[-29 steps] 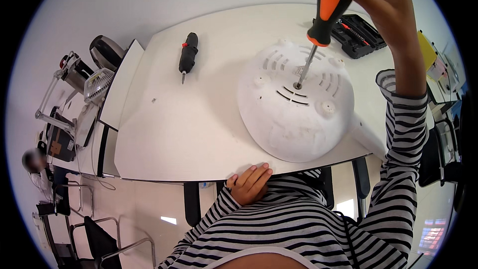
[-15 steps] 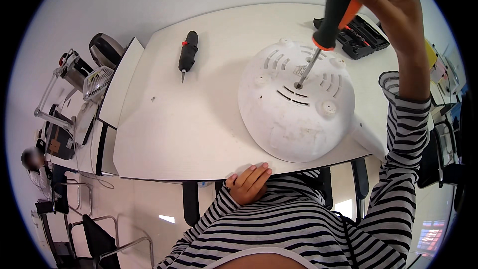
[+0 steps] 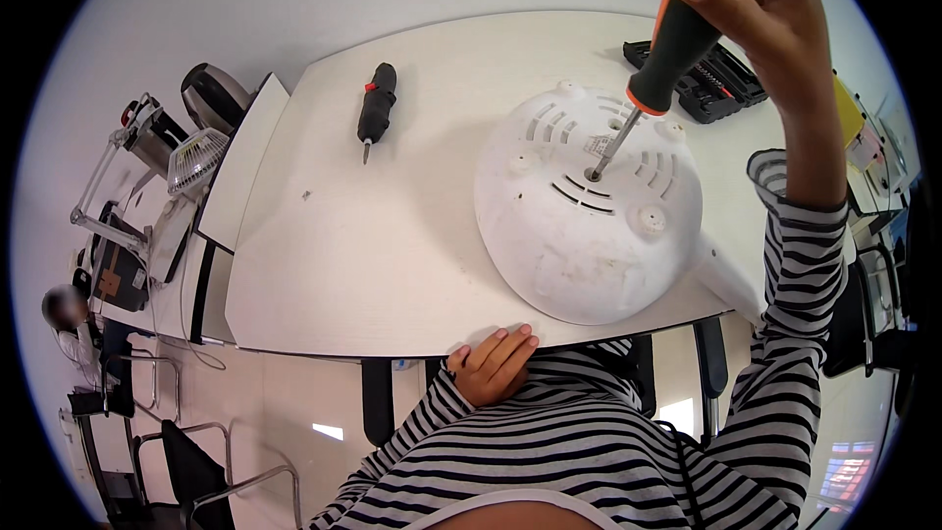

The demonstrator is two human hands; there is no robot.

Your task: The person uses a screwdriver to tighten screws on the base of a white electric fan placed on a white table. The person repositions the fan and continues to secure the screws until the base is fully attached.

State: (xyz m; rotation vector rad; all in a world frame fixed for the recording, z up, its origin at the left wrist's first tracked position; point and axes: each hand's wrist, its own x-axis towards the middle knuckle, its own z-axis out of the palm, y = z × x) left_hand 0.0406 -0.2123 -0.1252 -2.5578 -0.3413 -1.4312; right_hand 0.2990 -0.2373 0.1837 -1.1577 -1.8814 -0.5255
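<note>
The white, rounded housing [image 3: 589, 255] lies on the bench [image 3: 392, 255] right of the frame's centre, vented face up, scuffed with greyish smudges, with curved groups of slots, round feet and a pale stem-like part running toward the lower right. The screwdriver [image 3: 679, 44] has a thick black-and-orange handle and a bare metal shaft, tilted, its tip in a recessed hole of the housing.

An open black case [image 3: 721, 86] at upper right contains a row of small pieces, too small to tell apart.

The right grip [image 3: 770, 25], at the top right, is closed around the upper handle; the housing sits below and left of it. The left grip [image 3: 491, 365], lower centre, rests at the bench's edge below the housing, fingers together; its palm is hidden, so I cannot tell whether it is closed.
</note>
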